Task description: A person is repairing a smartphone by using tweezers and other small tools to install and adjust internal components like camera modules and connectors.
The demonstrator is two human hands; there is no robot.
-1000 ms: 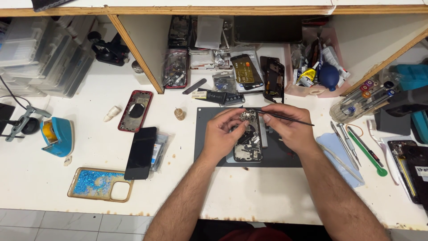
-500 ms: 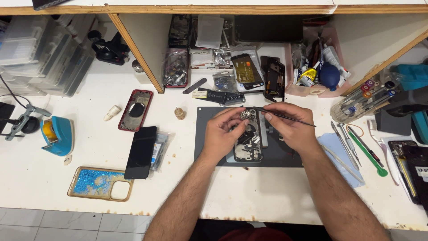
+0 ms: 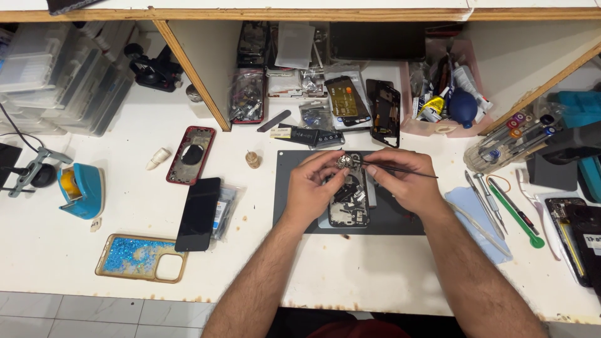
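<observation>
opened phone [image 3: 349, 209] partly hidden by hands

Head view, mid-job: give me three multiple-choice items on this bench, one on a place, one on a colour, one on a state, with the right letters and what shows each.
1. Where does the opened phone lie?
A. on the dark mat
B. on the shelf
C. on the floor tiles

2. What colour is the frame of the phone back housing left of the mat?
A. green
B. red
C. white

3. What is the right hand holding?
A. nothing
B. a screwdriver
C. thin tweezers

Answers:
1 A, the opened phone sits within the mat's edges under both hands.
2 B, its rim is plainly red around a grey inside.
3 C, the fingers pinch thin dark tweezers whose tips point at a small part by the left hand.
</observation>
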